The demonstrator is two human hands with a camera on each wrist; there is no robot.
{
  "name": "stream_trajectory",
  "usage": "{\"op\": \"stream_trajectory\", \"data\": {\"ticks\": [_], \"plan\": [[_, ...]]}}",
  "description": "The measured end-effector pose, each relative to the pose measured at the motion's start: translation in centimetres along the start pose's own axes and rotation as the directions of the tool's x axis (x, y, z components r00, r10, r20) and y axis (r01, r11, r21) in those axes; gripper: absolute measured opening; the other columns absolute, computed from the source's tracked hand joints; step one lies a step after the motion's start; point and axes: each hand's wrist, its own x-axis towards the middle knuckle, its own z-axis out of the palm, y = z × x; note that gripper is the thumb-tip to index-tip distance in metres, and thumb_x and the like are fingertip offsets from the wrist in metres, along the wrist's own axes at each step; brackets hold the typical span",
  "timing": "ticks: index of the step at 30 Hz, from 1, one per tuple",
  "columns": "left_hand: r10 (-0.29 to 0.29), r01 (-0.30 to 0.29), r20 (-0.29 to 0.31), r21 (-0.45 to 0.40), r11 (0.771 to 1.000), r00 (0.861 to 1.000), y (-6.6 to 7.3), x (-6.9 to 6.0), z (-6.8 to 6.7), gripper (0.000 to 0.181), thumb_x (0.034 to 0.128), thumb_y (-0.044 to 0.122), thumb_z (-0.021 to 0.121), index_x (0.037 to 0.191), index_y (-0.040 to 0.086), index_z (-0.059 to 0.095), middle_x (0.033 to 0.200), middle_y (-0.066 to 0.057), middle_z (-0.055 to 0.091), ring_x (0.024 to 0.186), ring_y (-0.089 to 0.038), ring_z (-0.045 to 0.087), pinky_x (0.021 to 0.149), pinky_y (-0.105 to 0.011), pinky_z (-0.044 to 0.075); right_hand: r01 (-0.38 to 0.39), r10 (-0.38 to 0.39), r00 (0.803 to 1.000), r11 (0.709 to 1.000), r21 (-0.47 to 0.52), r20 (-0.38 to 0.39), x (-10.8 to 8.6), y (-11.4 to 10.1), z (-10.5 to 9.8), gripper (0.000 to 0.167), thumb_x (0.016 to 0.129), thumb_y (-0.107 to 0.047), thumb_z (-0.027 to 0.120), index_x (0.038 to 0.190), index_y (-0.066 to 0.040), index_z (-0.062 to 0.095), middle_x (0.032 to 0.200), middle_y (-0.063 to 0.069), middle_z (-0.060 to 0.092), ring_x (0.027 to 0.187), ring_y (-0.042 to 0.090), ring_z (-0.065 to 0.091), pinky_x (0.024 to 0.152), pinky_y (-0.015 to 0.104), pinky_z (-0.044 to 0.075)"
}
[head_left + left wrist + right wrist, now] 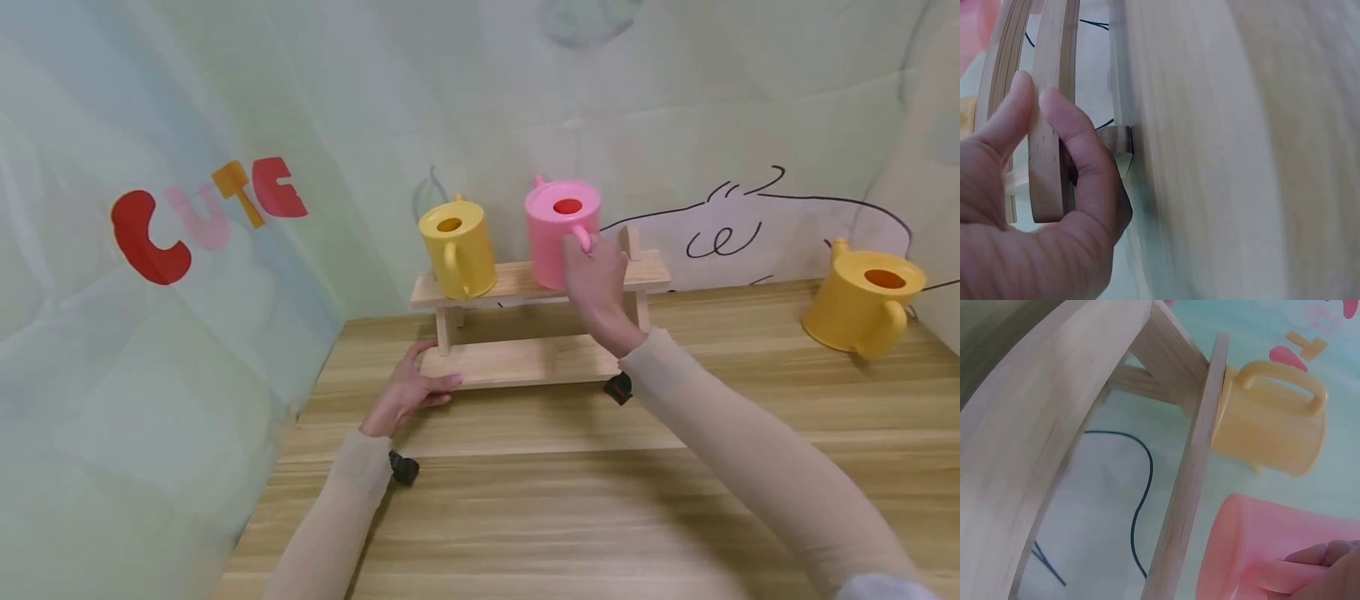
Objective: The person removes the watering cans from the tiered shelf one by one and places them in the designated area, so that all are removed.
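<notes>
My right hand [597,279] grips the handle of a pink watering can [546,242], which has a round opening in its top. In the right wrist view, a narrow gap shows between the can's base and the upper board of a small two-tier wooden shelf [517,362]. My left hand [412,387] pinches the left end of the lower board [1046,169] between thumb and curled index finger. On the left part of the upper board stands a yellow watering can [474,254], handle toward me; in the right wrist view this yellow can [1272,422] touches the board.
Another yellow watering can [855,300] stands on the wooden table [525,517] at the far right. A printed cloth backdrop [225,400] hangs behind and at the left, close to the shelf. A short wooden upright [628,242] rises at the shelf's right end.
</notes>
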Motion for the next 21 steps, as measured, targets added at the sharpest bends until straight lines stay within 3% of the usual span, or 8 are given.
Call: {"op": "stream_trajectory", "data": {"ticks": [9,21], "plan": [[-0.002,0.002,-0.003,0.011,1.000,1.000,0.2,-0.2,0.0,0.093,0.0976,-0.002,0.079,0.171,0.018,0.025,0.143,-0.023,0.048,0.071,-0.007,0.068,0.061,-0.017,0.063,-0.019,0.020,0.998,1.000,0.021,-0.056,0.6,0.8,-3.8,0.044,0.098,-0.016,0.053,0.057,-0.015,0.038,0.052,-0.013,0.029,0.056,0.010,0.035,0.048,0.021,0.022],[-0.003,0.003,-0.003,0.005,1.000,1.000,0.0,0.0,-0.1,0.094,0.0972,-0.002,0.079,0.171,0.018,0.024,0.142,-0.022,0.046,0.071,-0.006,0.068,0.061,-0.017,0.063,-0.131,0.129,0.989,0.991,-0.022,-0.074,1.1,2.0,-9.6,0.043,0.103,-0.022,0.048,0.062,-0.014,0.039,0.053,-0.010,0.030,0.055,0.012,0.038,0.046,0.024,0.028]]}}
